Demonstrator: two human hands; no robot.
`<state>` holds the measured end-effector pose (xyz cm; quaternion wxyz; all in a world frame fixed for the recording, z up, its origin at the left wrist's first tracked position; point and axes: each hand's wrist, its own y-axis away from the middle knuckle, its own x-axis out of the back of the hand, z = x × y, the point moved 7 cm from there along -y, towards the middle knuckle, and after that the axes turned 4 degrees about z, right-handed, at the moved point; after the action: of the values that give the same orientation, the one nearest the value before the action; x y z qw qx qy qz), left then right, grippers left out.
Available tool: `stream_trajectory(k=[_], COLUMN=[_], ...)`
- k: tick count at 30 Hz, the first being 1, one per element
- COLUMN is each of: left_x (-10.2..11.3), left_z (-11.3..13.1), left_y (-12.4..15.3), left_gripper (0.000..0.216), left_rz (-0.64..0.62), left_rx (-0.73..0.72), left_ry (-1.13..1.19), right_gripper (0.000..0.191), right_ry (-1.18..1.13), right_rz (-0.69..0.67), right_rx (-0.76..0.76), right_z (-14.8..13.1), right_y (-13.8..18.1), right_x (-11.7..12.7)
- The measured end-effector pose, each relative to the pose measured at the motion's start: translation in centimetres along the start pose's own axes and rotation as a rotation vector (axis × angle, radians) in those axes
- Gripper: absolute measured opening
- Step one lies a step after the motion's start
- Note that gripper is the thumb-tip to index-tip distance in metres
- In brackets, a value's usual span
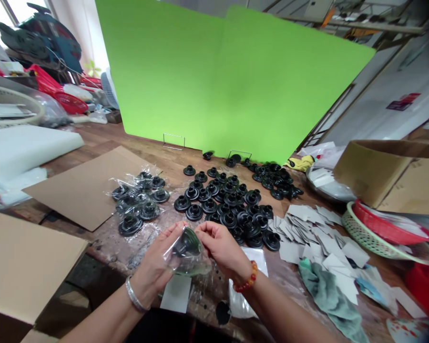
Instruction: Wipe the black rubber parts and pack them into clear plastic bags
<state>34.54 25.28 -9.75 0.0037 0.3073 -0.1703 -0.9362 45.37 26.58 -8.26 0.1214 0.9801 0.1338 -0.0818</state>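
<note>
My left hand [156, 261] and my right hand [219, 247] meet just over the near edge of the wooden table [103, 143]. Between them they hold a clear plastic bag [190, 259] with one black round flanged part [187, 244] inside. The left hand cups the bag from the left, and the right hand pinches its top edge. Just beyond the hands lie several loose black parts [226, 202] in a crowd. To the left of those sit several parts in clear bags [138, 202].
A pile of small white cards [316, 236] and a green cloth [329, 295] lie to the right. Further right stand stacked baskets [386, 233] and a cardboard box [389, 174]. A cardboard sheet [86, 186] lies at left, an open carton [25, 262] at near left. A green screen [221, 81] stands behind.
</note>
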Motion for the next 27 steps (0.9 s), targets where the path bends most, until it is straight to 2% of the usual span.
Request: stream_trajectory(k=[3,9,12,16,18,21,23,27], left_x=[-0.2,-1.7,-2.1,-2.0,-1.7,-1.3,-1.4,-2.3], left_z=[0.3,0.9,1.9,2.1,1.4,0.4,0.4,1.6], left_y=[-0.1,0.7,0.8,0.6,0.5,0.6,0.6,0.7], left_gripper=[0.025,0.030,0.030,0.029,0.025,0.023,0.029,0.024], left_rz=[0.010,-0.062,-0.067,-0.036,-0.009,0.009,-0.026,-0.243], left_rx=[-0.041,-0.079,-0.137,-0.152,-0.137,-0.126,-0.160,-0.271], left_ry=[0.009,-0.142,-0.226,-0.218,-0.236,-0.295,-0.320,-0.564], right_gripper=[0.029,0.031,0.028,0.021,0.018,0.018,0.018,0.015], right_ry=[0.071,-0.023,0.012,0.256,0.382,0.522,0.579,0.590], right_rz=[0.060,-0.016,0.082,0.229,0.237,0.193,0.189,0.220], right_rx=[0.069,-0.071,0.066,0.352,0.480,0.572,0.600,0.628], right_z=[0.0,1.2,-0.1,-2.8,-3.6,-3.7,-3.7,-4.4], right_y=[0.5,1.3,1.1,1.7,2.2,2.6,2.8,2.9], right_x=[0.1,-0.2,0.9,2.2,2.1,1.6,1.6,2.2])
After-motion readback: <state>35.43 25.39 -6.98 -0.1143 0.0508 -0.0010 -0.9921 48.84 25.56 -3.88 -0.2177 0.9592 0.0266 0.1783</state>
